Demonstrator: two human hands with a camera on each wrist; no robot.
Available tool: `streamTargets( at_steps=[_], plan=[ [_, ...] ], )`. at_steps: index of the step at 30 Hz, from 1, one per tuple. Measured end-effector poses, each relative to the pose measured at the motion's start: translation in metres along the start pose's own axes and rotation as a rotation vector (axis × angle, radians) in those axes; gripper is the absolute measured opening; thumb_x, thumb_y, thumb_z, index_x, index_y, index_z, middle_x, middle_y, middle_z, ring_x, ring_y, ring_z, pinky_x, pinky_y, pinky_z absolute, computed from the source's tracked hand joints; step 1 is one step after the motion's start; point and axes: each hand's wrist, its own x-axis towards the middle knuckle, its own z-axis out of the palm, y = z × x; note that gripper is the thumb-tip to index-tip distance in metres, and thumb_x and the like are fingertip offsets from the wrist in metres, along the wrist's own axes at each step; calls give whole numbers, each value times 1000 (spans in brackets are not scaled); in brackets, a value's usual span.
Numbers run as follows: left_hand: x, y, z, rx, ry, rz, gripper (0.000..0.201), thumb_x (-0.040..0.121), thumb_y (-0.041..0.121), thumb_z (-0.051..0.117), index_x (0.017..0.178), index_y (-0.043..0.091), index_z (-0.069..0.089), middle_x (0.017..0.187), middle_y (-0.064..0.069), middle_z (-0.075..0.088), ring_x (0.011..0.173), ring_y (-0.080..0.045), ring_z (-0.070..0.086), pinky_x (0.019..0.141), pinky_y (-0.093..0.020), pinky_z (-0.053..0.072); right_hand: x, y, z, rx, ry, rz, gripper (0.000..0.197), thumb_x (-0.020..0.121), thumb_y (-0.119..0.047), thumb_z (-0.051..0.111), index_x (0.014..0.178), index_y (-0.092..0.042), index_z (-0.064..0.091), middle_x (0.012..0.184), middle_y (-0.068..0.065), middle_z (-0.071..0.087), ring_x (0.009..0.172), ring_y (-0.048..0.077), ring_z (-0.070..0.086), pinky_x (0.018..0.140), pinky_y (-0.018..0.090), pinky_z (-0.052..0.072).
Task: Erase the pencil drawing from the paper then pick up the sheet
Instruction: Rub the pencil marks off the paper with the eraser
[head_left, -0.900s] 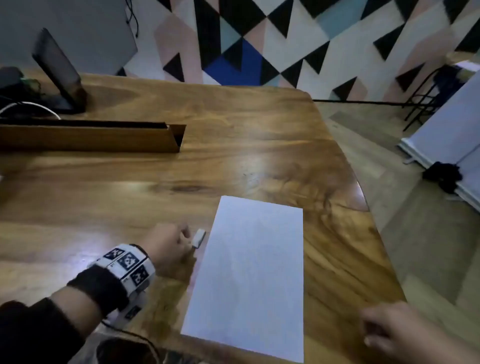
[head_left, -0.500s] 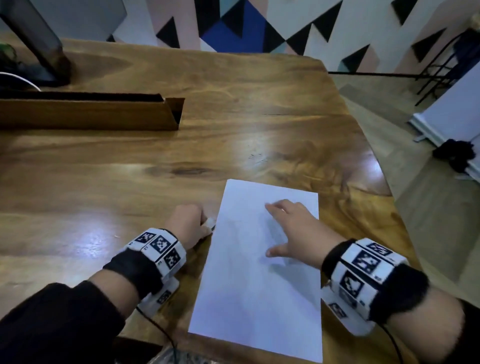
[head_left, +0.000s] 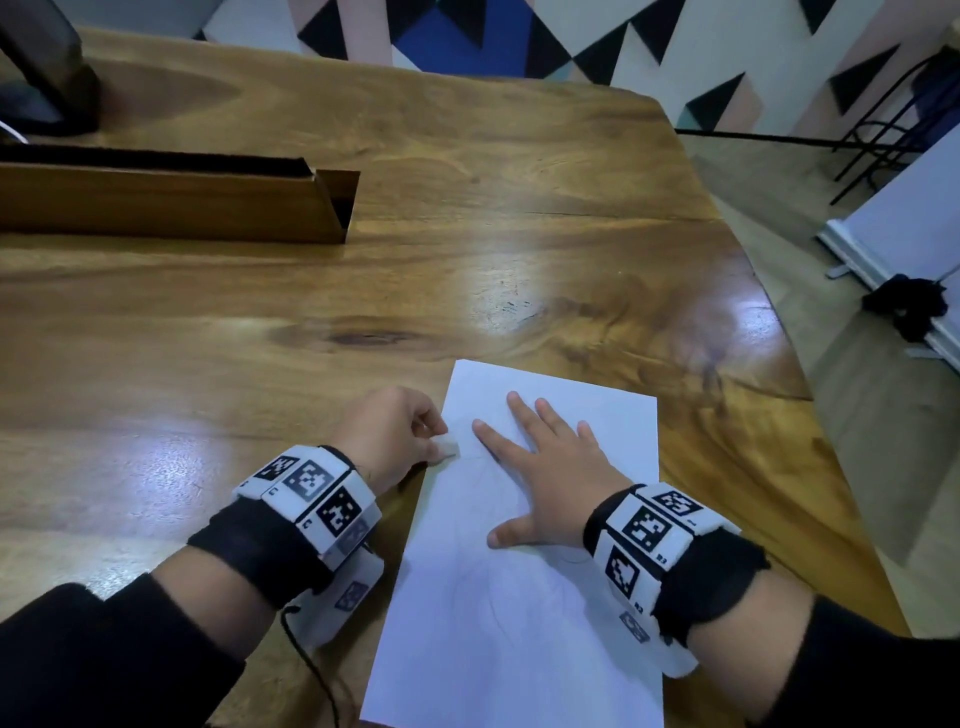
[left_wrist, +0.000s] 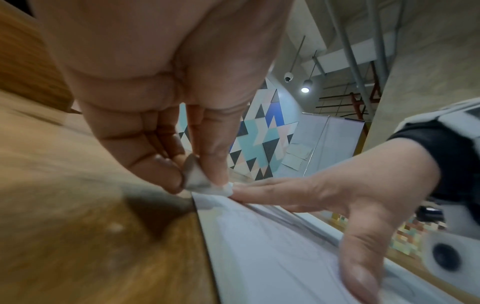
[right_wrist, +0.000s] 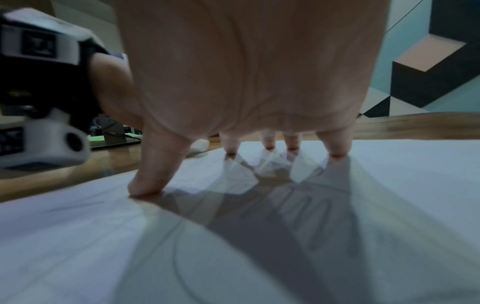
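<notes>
The sheet of paper lies flat on the wooden tabletop, faint pencil lines on it. The right hand presses it down, fingers spread. The left hand pinches a white eraser at the paper's left edge.
</notes>
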Motion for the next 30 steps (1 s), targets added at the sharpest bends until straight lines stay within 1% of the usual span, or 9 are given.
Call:
streamTargets(
  at_steps=[3,5,8,10,14,19,24,28,30],
  plan=[
    [12,14,2,62,39,27,14,72,22,72,83,15,68,74,2,62,71,-15,54,55,-22,37,3,-1,1,-6,13,10,110,73,-67,62,145,-45,-18,154,-2,-33,144,24,-23,116,54,-2],
    [14,19,4,109,62,41,10,74,17,70,82,12,67,79,-4,65,74,-17,54,62,-22,37,3,-1,2,0,23,13,111,72,-67,64,145,-45,-17,154,-3,-32,144,23,-23,116,54,-2],
    [4,15,4,249,-116,34,10,72,11,70,69,17,63,76,0,59,78,-18,56,61,-23,38,4,-1,3,18,25,14,111,71,-66,65,145,-46,-16,154,-4,-33,144,22,-24,115,53,-3],
    [3,17,0,273,-199,0,10,70,12,73,70,18,65,75,3,59,78,-19,59,59,-22,40,4,0,3,30,27,15,112,71,-66,66,145,-46,-16,154,-4,-33,143,22,-25,115,53,-4],
    [14,24,-3,212,37,9,7,74,19,71,76,14,67,78,-2,63,85,-22,61,68,-27,45,5,-1,3,49,29,19,113,69,-65,68,145,-47,-14,154,-4,-32,143,22,-25,115,54,-5],
    [-1,16,-1,256,-170,3,19,70,15,73,61,21,58,65,7,55,67,-12,52,52,-18,36,4,-2,1,69,24,27,113,69,-63,70,145,-47,-13,154,-5,-32,143,21,-26,115,54,-6],
    [7,27,-1,173,24,45,6,73,15,71,75,11,67,71,0,57,79,-20,57,67,-25,42,3,-3,2,67,26,29,114,68,-63,70,145,-47,-13,154,-5,-32,143,22,-25,115,55,-6],
    [-7,18,5,238,-215,58,16,69,17,75,62,21,61,63,9,54,69,-14,54,60,-22,39,3,-2,2,90,36,27,114,69,-62,71,146,-48,-11,154,-6,-31,143,21,-26,114,54,-7],
    [1,20,2,217,-166,43,12,68,19,77,65,20,65,60,12,53,68,-13,56,54,-19,38,3,-3,2,84,34,25,114,69,-62,71,146,-47,-12,154,-6,-31,143,21,-25,114,54,-7]
  ],
)
